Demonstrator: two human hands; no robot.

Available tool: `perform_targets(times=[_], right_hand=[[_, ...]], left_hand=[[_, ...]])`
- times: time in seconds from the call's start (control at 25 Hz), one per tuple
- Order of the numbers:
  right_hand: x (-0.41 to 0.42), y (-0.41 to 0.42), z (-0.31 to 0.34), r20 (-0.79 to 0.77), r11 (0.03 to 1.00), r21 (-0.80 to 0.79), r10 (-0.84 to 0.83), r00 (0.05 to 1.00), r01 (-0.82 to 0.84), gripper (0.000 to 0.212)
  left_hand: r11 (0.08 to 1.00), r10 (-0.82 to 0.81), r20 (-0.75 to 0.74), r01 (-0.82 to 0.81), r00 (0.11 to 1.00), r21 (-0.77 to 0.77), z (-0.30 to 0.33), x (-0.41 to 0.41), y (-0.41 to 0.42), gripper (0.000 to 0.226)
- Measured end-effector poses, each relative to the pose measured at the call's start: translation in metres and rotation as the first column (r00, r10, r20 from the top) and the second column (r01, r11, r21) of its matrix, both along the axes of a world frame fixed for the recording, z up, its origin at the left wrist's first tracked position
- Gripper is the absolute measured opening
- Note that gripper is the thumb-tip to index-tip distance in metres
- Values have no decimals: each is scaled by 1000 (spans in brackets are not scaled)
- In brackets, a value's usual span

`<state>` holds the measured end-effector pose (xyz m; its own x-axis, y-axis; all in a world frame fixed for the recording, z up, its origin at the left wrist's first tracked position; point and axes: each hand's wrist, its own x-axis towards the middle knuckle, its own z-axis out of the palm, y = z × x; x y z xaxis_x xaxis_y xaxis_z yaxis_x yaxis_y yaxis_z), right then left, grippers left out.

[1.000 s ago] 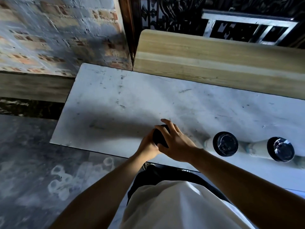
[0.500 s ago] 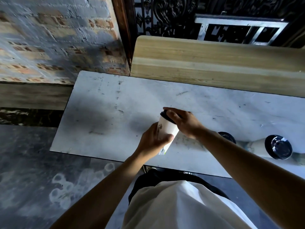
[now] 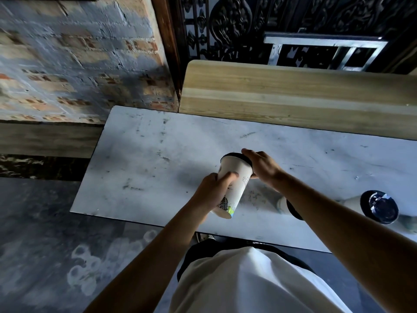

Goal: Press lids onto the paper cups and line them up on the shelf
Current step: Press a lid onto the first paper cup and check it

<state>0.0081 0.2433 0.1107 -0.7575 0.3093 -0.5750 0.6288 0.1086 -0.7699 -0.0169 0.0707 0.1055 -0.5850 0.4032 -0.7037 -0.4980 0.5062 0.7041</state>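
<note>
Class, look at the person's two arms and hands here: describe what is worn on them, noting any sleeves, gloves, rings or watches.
Both forearms are bare up to the picture's edge; no sleeve shows. The left hand and right hand wear no gloves, and no ring, watch or bracelet can be seen. The only clothing visible is a white top.

A brick wall (image 3: 74, 57) fills the view toward ten o'clock. A dark carved iron gate (image 3: 237, 26) stands at twelve. The grey floor (image 3: 40, 245) lies at eight.
</note>
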Motion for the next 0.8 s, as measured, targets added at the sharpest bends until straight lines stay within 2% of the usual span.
perform_targets(times=[0.16, 0.24, 0.32, 0.44, 0.56, 0.8], right_hand=[[0, 2, 6, 11, 1000, -18, -9, 1000, 9, 48], [-1, 3, 9, -1, 1000, 12, 5, 1000, -5, 40], [0, 5, 8, 1, 998, 47, 44, 999, -44, 41], [-1, 6, 5, -4, 999, -42, 7, 1000, -8, 38], [1, 6, 9, -36, 986, -157, 56, 998, -61, 33], [0, 4, 12, -98, 981, -183, 42, 994, -59, 30]], left_hand=[[1000, 1, -29, -1, 1000, -1, 1, 2, 1, 61], [999, -34, -62, 34, 998, -6, 3, 5, 1, 58], [996, -89, -76, 89, 993, -4, 6, 6, 3, 53], [992, -122, -98, 123, 988, 3, 12, 7, 5, 44], [989, -147, -132, 148, 980, -3, 15, 8, 5, 51], [992, -124, -183, 119, 975, -39, 19, 8, 8, 62]])
